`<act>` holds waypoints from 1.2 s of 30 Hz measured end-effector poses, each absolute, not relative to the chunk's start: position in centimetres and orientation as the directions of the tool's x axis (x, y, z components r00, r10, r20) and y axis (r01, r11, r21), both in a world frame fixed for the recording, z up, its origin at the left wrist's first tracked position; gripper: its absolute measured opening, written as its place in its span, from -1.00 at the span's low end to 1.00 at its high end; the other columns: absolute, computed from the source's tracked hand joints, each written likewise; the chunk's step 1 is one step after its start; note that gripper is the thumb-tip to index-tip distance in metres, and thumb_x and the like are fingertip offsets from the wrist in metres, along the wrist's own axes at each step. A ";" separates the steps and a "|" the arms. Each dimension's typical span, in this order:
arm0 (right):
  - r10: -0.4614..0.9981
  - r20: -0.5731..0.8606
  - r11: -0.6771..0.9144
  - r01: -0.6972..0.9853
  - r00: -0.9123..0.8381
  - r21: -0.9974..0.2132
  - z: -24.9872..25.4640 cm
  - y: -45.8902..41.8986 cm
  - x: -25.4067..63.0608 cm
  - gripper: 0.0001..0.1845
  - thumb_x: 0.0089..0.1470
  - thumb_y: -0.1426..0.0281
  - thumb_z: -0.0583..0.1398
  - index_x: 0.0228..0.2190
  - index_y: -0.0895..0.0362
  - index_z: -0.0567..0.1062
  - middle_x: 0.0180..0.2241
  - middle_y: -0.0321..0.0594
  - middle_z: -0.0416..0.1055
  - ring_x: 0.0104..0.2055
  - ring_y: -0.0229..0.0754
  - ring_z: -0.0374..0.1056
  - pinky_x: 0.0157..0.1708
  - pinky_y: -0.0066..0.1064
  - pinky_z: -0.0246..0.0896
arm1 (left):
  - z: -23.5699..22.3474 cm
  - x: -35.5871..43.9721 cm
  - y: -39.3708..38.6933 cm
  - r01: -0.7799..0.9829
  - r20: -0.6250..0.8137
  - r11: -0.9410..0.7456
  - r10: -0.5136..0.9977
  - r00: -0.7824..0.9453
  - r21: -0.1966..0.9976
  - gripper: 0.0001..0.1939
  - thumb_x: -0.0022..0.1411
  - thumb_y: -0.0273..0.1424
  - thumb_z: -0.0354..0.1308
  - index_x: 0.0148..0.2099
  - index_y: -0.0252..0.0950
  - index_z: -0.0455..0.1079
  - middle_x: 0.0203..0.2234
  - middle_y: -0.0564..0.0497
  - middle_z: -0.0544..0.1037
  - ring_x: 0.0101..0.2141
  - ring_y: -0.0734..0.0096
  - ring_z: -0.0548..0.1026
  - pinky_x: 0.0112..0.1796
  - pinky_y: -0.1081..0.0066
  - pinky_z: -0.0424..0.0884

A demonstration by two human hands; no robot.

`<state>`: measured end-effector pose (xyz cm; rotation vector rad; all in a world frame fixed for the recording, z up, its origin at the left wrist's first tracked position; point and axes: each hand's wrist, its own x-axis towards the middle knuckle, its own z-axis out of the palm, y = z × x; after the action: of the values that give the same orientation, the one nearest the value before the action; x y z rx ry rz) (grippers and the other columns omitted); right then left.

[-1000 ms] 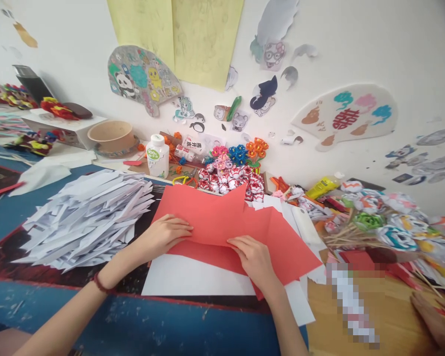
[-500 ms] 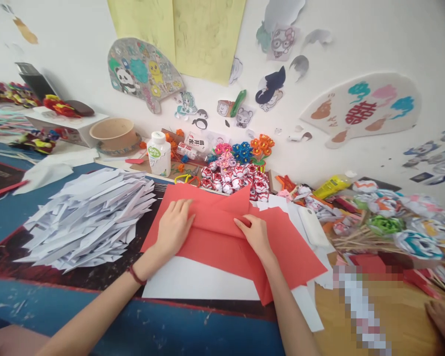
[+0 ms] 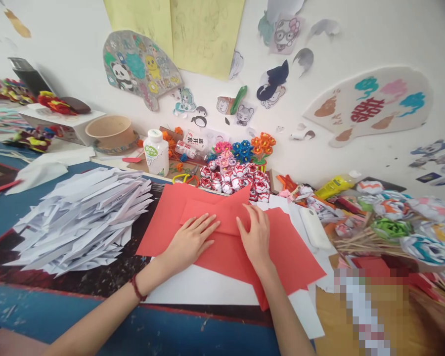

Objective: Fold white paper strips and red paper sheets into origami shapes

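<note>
In the head view, a flat-folded red paper strip [image 3: 222, 217] is pressed by the left hand's [image 3: 195, 240] slightly spread fingers and touched by the right hand's [image 3: 255, 232] curved, parted fingers.

Looks like a craft workroom: paper flowers [image 3: 391, 227] crowd the right, cut white strips [image 3: 85, 217] heap on the blue desk [image 3: 33, 311], and cartoon cutouts [image 3: 244, 113] dot the far wall [image 3: 215, 143]

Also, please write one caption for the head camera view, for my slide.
Two hands, left and right, press folded red paper beside heaped white strips.
</note>
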<state>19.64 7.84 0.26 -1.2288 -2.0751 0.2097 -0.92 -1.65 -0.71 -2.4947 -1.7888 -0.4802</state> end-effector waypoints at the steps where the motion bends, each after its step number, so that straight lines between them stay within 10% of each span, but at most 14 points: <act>1: 0.797 0.487 0.577 0.687 -0.356 -0.441 0.4 6.9 19.6 -0.56 0.29 0.31 0.04 0.17 0.07 0.35 0.14 -0.04 0.31 0.20 0.04 0.20 0.19 -0.03 0.11 | -0.7 -0.9 -1.7 0.929 0.268 -0.336 0.919 0.288 0.153 -0.46 0.45 -0.23 -0.11 0.41 -0.10 -0.02 0.33 0.00 0.17 0.31 0.19 0.13 0.22 0.16 0.11; 7: 0.689 0.311 0.723 0.599 -0.654 -0.344 -1.0 2.8 19.0 -0.47 0.34 0.43 -0.07 0.30 0.10 0.16 0.30 -0.14 0.14 0.35 -0.06 0.03 0.29 -0.07 0.05 | -0.8 -1.2 -1.4 0.923 0.263 -0.359 0.912 0.316 0.138 -0.46 0.45 -0.22 -0.11 0.41 -0.11 -0.02 0.34 0.02 0.14 0.31 0.21 0.11 0.23 0.16 0.11; 36: 0.700 0.256 0.714 0.653 -0.667 -0.253 -2.4 2.5 18.8 -0.46 0.36 0.42 -0.13 0.32 0.14 0.07 0.32 -0.14 0.07 0.36 -0.05 0.01 0.27 -0.07 0.12 | -0.6 -1.8 -4.3 0.945 0.251 -0.316 0.925 0.285 0.090 -0.40 0.45 -0.15 -0.13 0.43 -0.22 -0.07 0.35 0.02 0.11 0.33 0.30 0.08 0.29 0.21 -0.03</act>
<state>18.83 2.51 -2.36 -1.0558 -2.5877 0.1985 -1.78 -4.27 -0.61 -2.4566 -1.7906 -0.3969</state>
